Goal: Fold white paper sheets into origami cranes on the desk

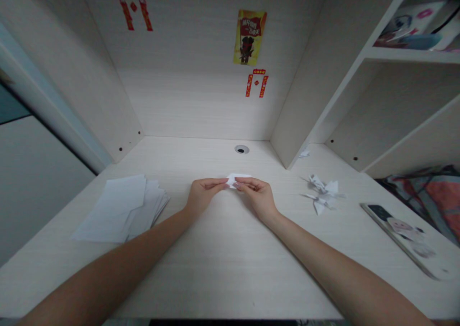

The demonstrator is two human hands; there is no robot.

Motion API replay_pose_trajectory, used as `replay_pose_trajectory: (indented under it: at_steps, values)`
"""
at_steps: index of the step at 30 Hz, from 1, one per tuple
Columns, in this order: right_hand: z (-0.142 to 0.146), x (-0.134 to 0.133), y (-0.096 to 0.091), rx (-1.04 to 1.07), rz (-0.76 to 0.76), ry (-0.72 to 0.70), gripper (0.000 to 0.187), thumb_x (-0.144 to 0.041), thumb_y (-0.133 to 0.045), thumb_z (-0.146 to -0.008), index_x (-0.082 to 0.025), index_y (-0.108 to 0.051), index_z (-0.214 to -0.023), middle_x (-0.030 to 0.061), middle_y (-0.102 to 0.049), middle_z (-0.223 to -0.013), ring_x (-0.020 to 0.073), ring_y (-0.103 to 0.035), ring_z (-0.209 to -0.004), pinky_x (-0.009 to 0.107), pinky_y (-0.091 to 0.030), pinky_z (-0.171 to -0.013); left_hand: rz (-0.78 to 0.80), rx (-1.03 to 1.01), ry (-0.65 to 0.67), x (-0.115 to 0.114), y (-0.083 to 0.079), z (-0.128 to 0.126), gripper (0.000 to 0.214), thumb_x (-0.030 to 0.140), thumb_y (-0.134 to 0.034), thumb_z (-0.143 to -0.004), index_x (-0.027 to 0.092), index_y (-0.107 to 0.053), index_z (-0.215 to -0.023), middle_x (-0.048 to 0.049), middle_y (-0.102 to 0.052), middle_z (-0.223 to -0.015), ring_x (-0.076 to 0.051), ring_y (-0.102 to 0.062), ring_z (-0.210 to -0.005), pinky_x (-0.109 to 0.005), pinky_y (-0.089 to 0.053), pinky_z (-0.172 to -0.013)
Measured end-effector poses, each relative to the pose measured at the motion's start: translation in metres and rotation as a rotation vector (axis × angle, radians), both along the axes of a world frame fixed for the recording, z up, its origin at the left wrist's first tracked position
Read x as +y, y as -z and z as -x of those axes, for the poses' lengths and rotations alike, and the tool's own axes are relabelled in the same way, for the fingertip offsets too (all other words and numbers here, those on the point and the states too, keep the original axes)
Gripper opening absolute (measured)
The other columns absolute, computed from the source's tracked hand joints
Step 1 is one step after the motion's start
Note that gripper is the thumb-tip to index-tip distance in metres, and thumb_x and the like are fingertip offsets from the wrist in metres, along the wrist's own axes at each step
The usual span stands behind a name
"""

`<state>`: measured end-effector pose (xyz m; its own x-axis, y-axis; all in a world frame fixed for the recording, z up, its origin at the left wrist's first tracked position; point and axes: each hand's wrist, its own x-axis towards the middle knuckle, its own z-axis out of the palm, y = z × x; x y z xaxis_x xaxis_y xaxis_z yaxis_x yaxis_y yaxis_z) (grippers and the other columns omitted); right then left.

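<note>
Between my two hands is a small folded piece of white paper (pixel 233 179), held just above or on the desk near its middle. My left hand (pixel 203 192) pinches its left end between thumb and fingers. On the other side, my right hand (pixel 259 195) grips the right part the same way, covering some of it. A stack of white paper sheets (pixel 122 206) lies to the left of my left hand. Several folded white paper figures (pixel 321 192), with thin pointed ends, rest together to the right of my right hand.
A phone in a pale case (pixel 402 239) lies at the desk's right. A round cable hole (pixel 242 149) is near the back panel. An upright divider (pixel 305 76) stands at the back right, with shelves beyond. Grey and red fabric (pixel 431 192) sits at the far right.
</note>
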<state>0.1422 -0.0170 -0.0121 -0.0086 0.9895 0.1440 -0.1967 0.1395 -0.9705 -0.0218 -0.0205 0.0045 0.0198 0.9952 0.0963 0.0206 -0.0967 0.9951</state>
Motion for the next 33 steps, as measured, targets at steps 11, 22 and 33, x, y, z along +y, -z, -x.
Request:
replay_pose_trajectory:
  at_steps: [11,22,33]
  values:
    - [0.0001,-0.0009,-0.002,-0.027,-0.004,0.022,0.022,-0.034,-0.074,-0.06,-0.02,-0.072,-0.078,0.0044,-0.073,-0.078,0.0173,-0.065,-0.069,0.031,-0.05,-0.069,0.035,-0.022,0.01,0.0007,0.0019,-0.0003,0.026,0.029,-0.074,-0.061,0.015,-0.073,-0.083,-0.0072,-0.072,-0.088,-0.02,-0.067,-0.083,-0.032,-0.05,-0.083]
    - [-0.0015,-0.0003,-0.0047,-0.026,-0.009,0.029,0.021,-0.032,-0.074,-0.062,-0.02,-0.072,-0.079,0.0037,-0.072,-0.079,0.0148,-0.063,-0.067,0.028,-0.047,-0.065,0.047,-0.02,0.118,-0.001,-0.0018,0.0014,0.056,0.03,-0.075,-0.061,0.017,-0.055,-0.112,-0.0049,-0.072,-0.084,-0.015,-0.065,-0.071,-0.024,-0.049,-0.065]
    - [-0.0018,0.0008,-0.0027,-0.02,-0.011,0.02,0.022,-0.033,-0.074,-0.062,-0.02,-0.071,-0.079,0.0038,-0.072,-0.08,0.0161,-0.064,-0.07,0.029,-0.049,-0.069,0.134,0.094,0.114,0.0013,0.0012,0.0011,0.029,0.042,-0.07,-0.062,0.013,-0.069,-0.068,0.0042,-0.057,-0.052,-0.008,-0.047,-0.046,-0.018,-0.028,-0.041]
